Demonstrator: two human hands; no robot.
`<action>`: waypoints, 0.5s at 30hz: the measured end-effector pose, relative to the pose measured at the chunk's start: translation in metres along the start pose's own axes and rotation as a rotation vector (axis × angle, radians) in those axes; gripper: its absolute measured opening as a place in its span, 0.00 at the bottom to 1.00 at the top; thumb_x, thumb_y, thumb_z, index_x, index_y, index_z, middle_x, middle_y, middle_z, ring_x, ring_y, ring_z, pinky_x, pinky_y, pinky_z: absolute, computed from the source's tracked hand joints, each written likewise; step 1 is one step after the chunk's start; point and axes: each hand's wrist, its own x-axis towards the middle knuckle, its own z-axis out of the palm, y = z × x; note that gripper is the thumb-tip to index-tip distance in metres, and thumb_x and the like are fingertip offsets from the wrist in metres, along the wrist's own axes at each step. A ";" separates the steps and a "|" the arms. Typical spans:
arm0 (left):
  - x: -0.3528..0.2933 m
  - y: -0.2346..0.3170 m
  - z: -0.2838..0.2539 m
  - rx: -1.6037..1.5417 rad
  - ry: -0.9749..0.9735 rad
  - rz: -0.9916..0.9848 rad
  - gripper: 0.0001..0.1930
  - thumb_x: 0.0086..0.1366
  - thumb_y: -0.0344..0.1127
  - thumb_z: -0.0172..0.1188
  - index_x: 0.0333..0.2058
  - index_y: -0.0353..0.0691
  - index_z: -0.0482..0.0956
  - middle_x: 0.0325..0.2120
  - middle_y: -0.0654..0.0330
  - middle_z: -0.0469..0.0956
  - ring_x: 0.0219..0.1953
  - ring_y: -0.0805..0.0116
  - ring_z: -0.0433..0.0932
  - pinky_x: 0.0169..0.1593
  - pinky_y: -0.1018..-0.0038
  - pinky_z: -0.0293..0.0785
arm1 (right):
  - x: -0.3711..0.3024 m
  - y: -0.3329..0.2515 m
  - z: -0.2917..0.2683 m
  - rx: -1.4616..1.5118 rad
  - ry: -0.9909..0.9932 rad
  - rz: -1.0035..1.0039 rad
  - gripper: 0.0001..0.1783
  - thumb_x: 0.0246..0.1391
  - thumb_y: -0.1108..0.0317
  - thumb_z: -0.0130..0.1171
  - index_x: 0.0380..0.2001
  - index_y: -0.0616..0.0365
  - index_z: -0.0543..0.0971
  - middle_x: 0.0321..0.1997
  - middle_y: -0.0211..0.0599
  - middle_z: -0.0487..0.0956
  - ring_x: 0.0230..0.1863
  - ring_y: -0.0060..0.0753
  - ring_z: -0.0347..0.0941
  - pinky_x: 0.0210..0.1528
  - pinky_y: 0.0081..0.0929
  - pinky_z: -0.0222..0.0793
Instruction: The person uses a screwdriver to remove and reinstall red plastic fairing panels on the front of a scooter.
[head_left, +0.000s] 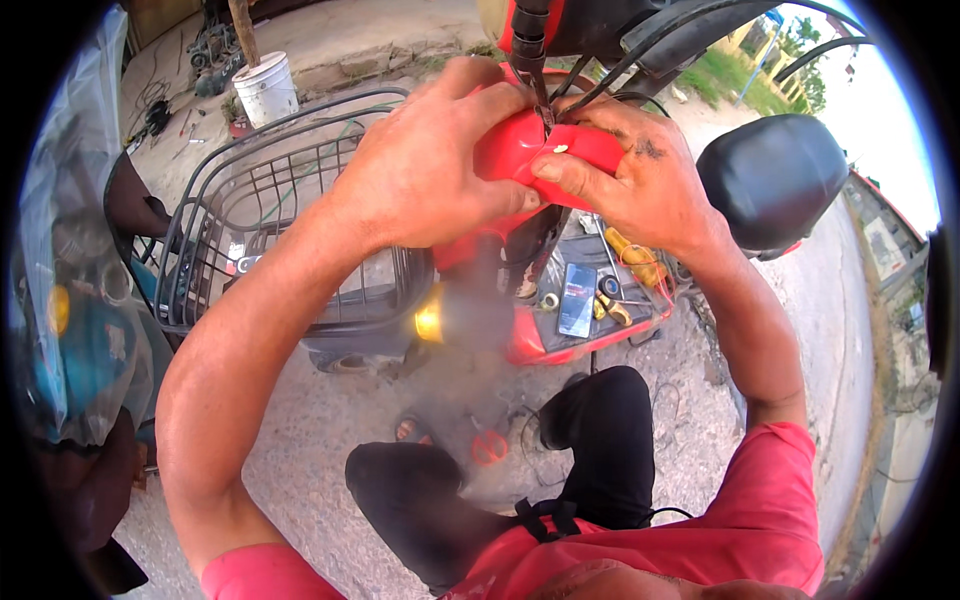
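Note:
A glossy red plastic cover (505, 143), part of a scooter's front bodywork, sits between my two hands in the upper middle. My left hand (430, 150) is wrapped over its left side, thumb pressed along the lower edge. On its right side my right hand (645, 170) grips it, thumb on the front face by a small pale spot. Dark smudges mark the back of that hand. Black cables (640, 60) run down behind the cover, close to my fingers. Most fingertips of both hands are hidden behind it.
Left of the scooter is a black wire basket (290, 200). On the scooter's red-edged footboard (535, 350) lie a phone (578, 300), yellow-handled tools and tape. A dark rounded mirror (770, 180) juts out at right. A white bucket (267, 88) stands behind the basket.

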 end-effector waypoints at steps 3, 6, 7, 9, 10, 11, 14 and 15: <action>0.000 0.000 0.002 -0.023 -0.007 0.009 0.39 0.51 0.49 0.75 0.60 0.41 0.75 0.62 0.50 0.69 0.62 0.46 0.72 0.63 0.55 0.72 | -0.005 0.000 0.004 -0.007 0.045 -0.031 0.22 0.52 0.56 0.72 0.45 0.59 0.82 0.47 0.44 0.83 0.47 0.56 0.80 0.48 0.41 0.76; 0.001 -0.002 -0.002 0.003 -0.012 0.025 0.39 0.51 0.49 0.76 0.61 0.41 0.75 0.62 0.49 0.69 0.63 0.46 0.71 0.64 0.56 0.72 | -0.002 0.001 0.004 -0.012 0.041 -0.026 0.22 0.52 0.55 0.72 0.44 0.58 0.83 0.45 0.45 0.84 0.46 0.57 0.81 0.47 0.43 0.76; 0.001 -0.003 -0.002 0.014 -0.011 0.033 0.40 0.51 0.49 0.76 0.61 0.40 0.75 0.62 0.49 0.69 0.63 0.45 0.71 0.64 0.56 0.71 | -0.001 0.000 0.004 -0.017 0.021 -0.013 0.22 0.52 0.55 0.71 0.44 0.58 0.83 0.45 0.45 0.84 0.46 0.57 0.81 0.46 0.43 0.76; 0.000 -0.003 -0.005 0.015 -0.005 0.042 0.41 0.51 0.49 0.76 0.62 0.41 0.74 0.62 0.48 0.68 0.63 0.45 0.71 0.64 0.56 0.71 | 0.001 -0.004 0.004 0.001 0.040 0.001 0.22 0.52 0.54 0.71 0.44 0.58 0.83 0.44 0.46 0.84 0.46 0.57 0.81 0.46 0.44 0.76; 0.000 -0.006 -0.002 0.003 -0.003 0.044 0.41 0.50 0.49 0.77 0.62 0.41 0.74 0.63 0.48 0.68 0.63 0.45 0.71 0.64 0.56 0.71 | 0.001 -0.004 0.005 0.005 0.041 0.016 0.22 0.52 0.54 0.71 0.44 0.58 0.83 0.43 0.46 0.84 0.45 0.57 0.81 0.46 0.44 0.76; 0.000 -0.010 0.001 0.002 -0.003 0.055 0.42 0.50 0.49 0.77 0.63 0.41 0.74 0.63 0.47 0.67 0.64 0.44 0.70 0.64 0.56 0.71 | -0.001 -0.003 0.006 -0.005 0.035 0.036 0.24 0.51 0.52 0.71 0.45 0.57 0.84 0.43 0.46 0.84 0.46 0.57 0.81 0.46 0.44 0.77; -0.002 -0.015 0.001 0.010 -0.010 0.063 0.44 0.49 0.49 0.77 0.64 0.42 0.73 0.64 0.46 0.66 0.65 0.44 0.69 0.65 0.56 0.71 | 0.000 -0.002 0.010 -0.024 0.034 0.050 0.25 0.51 0.50 0.70 0.45 0.56 0.84 0.44 0.46 0.85 0.46 0.56 0.81 0.47 0.45 0.77; -0.004 -0.014 0.000 0.012 -0.018 0.046 0.44 0.48 0.50 0.77 0.64 0.42 0.72 0.64 0.45 0.65 0.65 0.44 0.69 0.66 0.56 0.70 | 0.000 -0.003 0.012 -0.039 0.028 0.056 0.25 0.51 0.49 0.70 0.46 0.56 0.84 0.44 0.46 0.85 0.46 0.56 0.81 0.48 0.45 0.77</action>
